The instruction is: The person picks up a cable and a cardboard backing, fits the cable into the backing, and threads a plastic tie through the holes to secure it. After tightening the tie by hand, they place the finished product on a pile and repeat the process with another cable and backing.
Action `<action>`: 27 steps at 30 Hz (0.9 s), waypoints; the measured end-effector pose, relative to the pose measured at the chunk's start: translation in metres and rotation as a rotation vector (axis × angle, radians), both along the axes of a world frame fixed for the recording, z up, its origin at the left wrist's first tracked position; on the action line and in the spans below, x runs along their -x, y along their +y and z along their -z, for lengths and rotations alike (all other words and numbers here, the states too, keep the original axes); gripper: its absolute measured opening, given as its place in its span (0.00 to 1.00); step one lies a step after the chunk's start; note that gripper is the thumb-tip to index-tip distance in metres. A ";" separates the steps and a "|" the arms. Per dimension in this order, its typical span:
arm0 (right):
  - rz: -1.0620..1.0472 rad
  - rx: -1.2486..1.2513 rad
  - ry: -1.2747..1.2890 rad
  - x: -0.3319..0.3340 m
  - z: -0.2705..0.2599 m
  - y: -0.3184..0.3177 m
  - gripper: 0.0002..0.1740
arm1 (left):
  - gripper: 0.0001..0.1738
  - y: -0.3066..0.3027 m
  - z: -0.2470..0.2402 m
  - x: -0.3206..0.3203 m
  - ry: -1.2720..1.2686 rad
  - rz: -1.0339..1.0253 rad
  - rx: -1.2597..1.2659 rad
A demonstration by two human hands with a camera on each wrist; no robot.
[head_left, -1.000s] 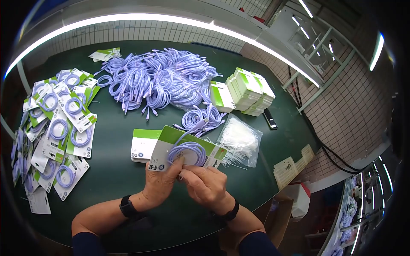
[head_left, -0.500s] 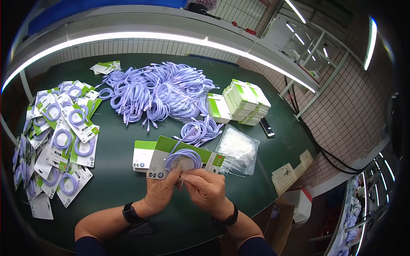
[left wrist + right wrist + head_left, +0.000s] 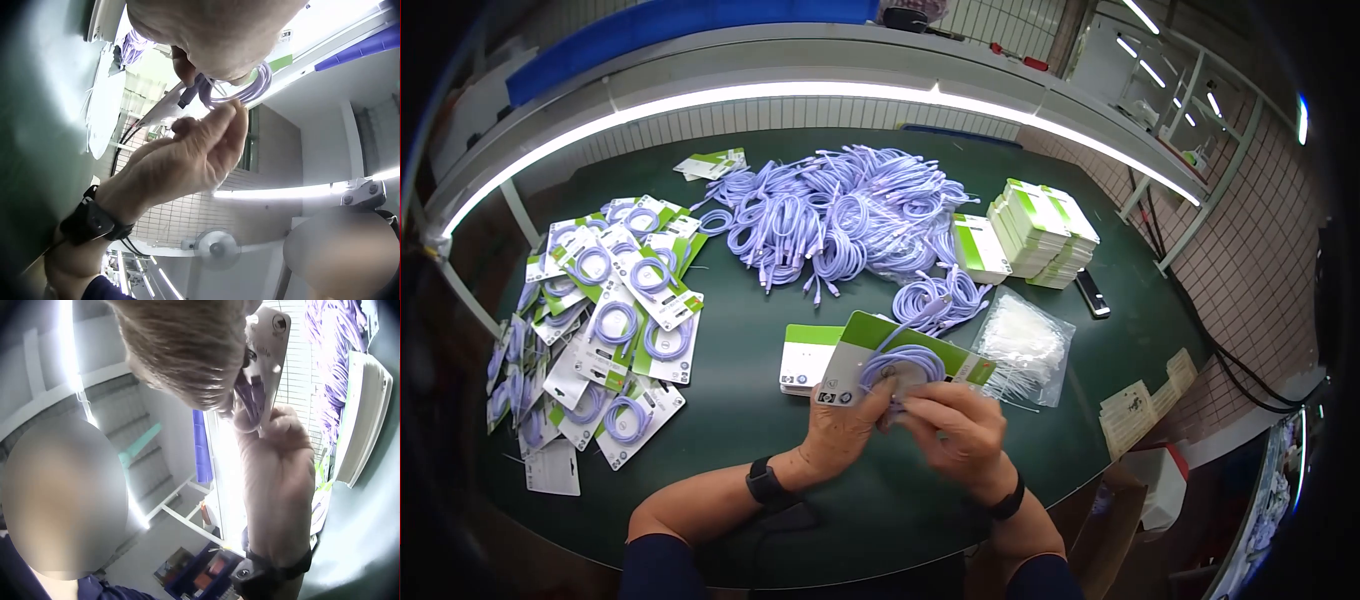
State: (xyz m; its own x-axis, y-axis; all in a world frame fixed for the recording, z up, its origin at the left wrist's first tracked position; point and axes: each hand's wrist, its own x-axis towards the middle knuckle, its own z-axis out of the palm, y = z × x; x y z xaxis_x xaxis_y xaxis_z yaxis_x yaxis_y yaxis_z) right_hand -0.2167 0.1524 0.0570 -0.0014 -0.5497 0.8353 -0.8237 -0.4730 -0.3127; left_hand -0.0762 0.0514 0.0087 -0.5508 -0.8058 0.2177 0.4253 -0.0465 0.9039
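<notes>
Green-and-white carded cables (image 3: 615, 320) lie fanned at the frame's left on the dark table (image 3: 730, 440). Just below centre, the left hand (image 3: 845, 425) grips a backing card (image 3: 847, 372) by its lower edge, thumb pressed on its face. A lilac cable coil (image 3: 905, 360) sits on that card. The right hand (image 3: 955, 430) pinches the coil's lower edge. A clear bag of ties (image 3: 1025, 345) lies to the right.

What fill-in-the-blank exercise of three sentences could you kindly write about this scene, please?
The left hand holds a card on which the right hand pinches a coiled ____ cable.
The clear bag of white ties lies to the ____ of that card.
The finished cards lie on the ____ side of the green table.
Missing words: purple; right; left.
</notes>
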 end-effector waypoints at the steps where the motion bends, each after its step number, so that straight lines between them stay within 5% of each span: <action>1: 0.010 0.127 0.017 0.006 -0.005 0.003 0.09 | 0.07 -0.002 -0.002 -0.002 -0.014 -0.016 0.007; 3: 0.155 0.315 -0.071 0.029 -0.003 0.013 0.09 | 0.08 -0.006 -0.005 -0.003 0.006 0.028 -0.032; 5: 0.218 0.256 -0.727 0.038 -0.003 0.016 0.06 | 0.08 -0.004 -0.008 -0.005 0.006 0.038 -0.049; 6: 0.206 0.255 -0.741 0.050 0.004 0.016 0.06 | 0.09 -0.002 -0.010 -0.007 -0.014 0.085 -0.040; 9: -0.223 -0.434 -1.307 0.088 0.041 0.003 0.13 | 0.12 0.004 -0.015 -0.010 -0.063 0.165 -0.019; 13: -0.570 -0.788 -1.106 0.058 0.052 -0.001 0.20 | 0.15 0.012 -0.012 -0.011 -0.073 0.214 0.281; 17: -0.666 -0.783 -1.257 0.038 0.026 0.009 0.24 | 0.17 0.006 -0.009 -0.014 -0.093 0.248 0.487; 22: -0.734 -0.871 -1.253 0.058 0.054 0.001 0.24 | 0.16 0.004 -0.009 -0.012 -0.089 0.270 0.483; 25: -0.547 -0.879 -1.029 0.070 0.079 -0.003 0.24 | 0.16 0.003 -0.011 -0.013 -0.069 0.257 0.514; 27: -0.624 -0.897 -1.144 0.071 0.080 -0.003 0.23 | 0.19 0.002 -0.009 -0.012 -0.118 0.264 0.499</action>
